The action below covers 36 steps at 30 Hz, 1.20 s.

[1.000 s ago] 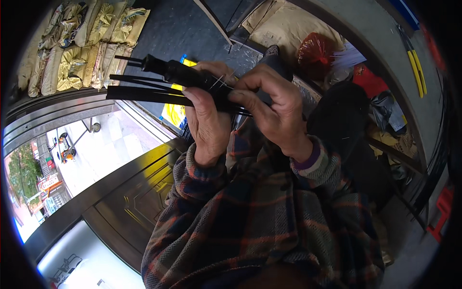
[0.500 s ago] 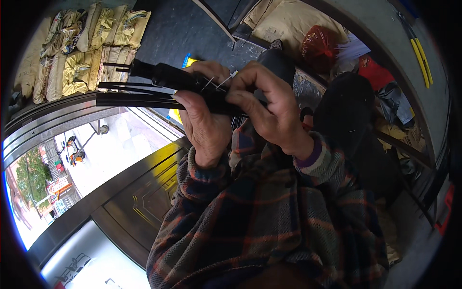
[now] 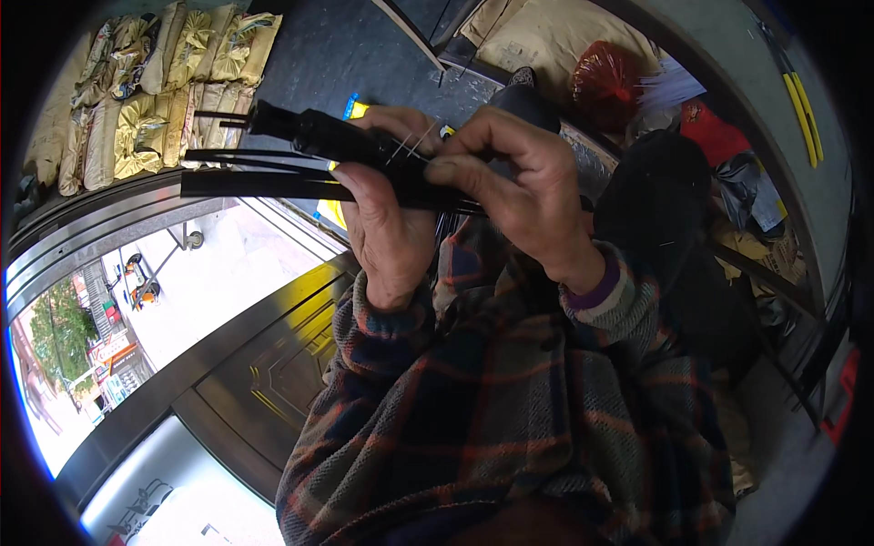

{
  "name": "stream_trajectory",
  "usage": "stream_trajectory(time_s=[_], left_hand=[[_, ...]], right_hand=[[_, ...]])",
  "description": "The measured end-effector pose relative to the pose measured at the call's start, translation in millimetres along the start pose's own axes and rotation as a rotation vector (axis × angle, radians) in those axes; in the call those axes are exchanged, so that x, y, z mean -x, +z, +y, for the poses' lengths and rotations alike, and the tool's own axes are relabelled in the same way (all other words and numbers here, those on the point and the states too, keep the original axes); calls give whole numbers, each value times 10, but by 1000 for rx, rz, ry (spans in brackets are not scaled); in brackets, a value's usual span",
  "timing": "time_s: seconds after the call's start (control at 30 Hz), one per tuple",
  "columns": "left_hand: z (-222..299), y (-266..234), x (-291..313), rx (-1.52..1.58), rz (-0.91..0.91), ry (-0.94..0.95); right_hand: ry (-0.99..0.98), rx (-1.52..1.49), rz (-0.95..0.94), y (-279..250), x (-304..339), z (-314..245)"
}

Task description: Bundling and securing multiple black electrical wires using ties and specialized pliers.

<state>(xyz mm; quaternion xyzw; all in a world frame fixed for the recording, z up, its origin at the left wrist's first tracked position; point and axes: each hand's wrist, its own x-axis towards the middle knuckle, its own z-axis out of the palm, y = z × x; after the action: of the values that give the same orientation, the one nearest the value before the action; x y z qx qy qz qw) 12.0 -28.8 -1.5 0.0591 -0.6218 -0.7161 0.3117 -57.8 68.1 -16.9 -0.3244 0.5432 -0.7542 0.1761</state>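
My left hand (image 3: 390, 232) is closed round a bundle of long black rods and strips (image 3: 273, 186), its thumb lying across the near side. A thicker black tubular piece (image 3: 332, 138) runs along the bundle's far side, and thin prongs stick out at its left end. Thin pale strands (image 3: 411, 146) cross over the bundle between my hands. At the bundle's right end, my right hand (image 3: 523, 187) is closed in a pinch, thumb pressed against the index finger. Whether the pinch holds a strand or the bundle itself is hidden.
Paper-wrapped packages (image 3: 141, 100) lie in rows at the upper left. A dark wooden panel (image 3: 250, 364) stands at the lower left beside a bright doorway. Farther right are a red plastic bag (image 3: 605, 77), a large tan sack (image 3: 546, 41) and yellow-handled cutters (image 3: 801, 118).
My right hand has shifted slightly right, and its thumb and index finger have drawn together. The bundle has moved only a little in my left hand.
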Motion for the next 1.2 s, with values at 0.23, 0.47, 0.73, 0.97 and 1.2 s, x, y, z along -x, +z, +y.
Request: stream_trajectory(time_s=[0.23,0.47,0.73,0.97,1.2], left_hand=[[-37,43,-1,-17,-27,83],[-7,71,17,-126,54,-49],[-47,60,-8,-324,-29,24],[-28,63,16,-418,6,75],[-49,61,-16,-505,-89,131]], right_hand=[[259,-239,-84,-109,-26,67],[251,-377,-122,-164,-62,187],[135,-381,-247,-394,-106,273],[275,-477,-289,-321,-69,293],[334,-410,-301,-412,-82,252]])
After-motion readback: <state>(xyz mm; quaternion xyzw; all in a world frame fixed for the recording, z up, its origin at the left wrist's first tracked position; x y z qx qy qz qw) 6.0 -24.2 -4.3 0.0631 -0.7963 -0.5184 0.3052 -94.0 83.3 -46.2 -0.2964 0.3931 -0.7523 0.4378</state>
